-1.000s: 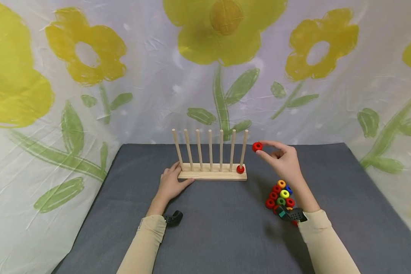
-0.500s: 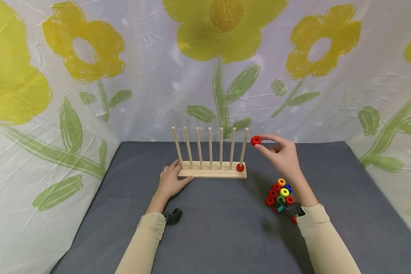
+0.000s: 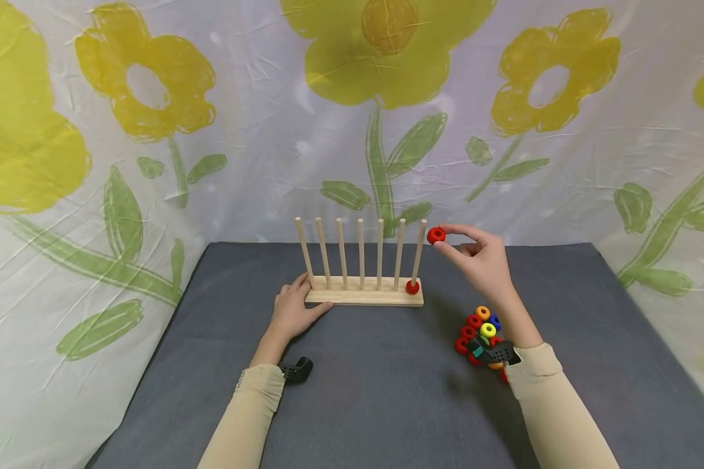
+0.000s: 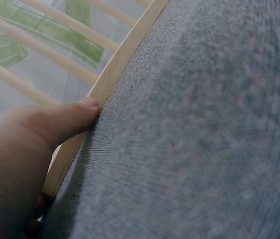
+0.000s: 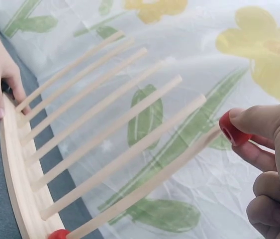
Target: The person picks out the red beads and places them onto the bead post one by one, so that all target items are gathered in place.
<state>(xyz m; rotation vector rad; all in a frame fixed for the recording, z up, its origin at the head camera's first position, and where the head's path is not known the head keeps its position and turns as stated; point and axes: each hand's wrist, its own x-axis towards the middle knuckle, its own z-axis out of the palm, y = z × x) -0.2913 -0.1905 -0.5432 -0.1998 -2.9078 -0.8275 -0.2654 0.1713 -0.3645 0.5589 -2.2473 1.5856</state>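
Observation:
A wooden peg rack [image 3: 364, 298] with several upright pegs stands on the table, a red bead [image 3: 412, 287] at the foot of its rightmost peg. My left hand [image 3: 292, 311] grips the base's left end, thumb along the front edge and fingers round behind; the left wrist view shows the thumb pressed on the wood [image 4: 111, 74]. Between thumb and fingertips my right hand [image 3: 482, 264] pinches another red bead [image 3: 437, 235], its hole showing. In the right wrist view this held bead [image 5: 233, 130] is right at the tip of the rightmost peg [image 5: 154, 186].
Loose beads in red, orange, yellow [image 3: 488, 329], green and blue lie in a cluster under my right forearm, partly hidden by the wrist camera [image 3: 495, 353]. A dark grey cloth [image 3: 375, 391] covers the table. Behind it hangs a flower-printed curtain [image 3: 258, 163].
My right hand has moved slightly up and left, bringing the red bead closer to the top of the rightmost peg. The left hand keeps its hold on the rack's base.

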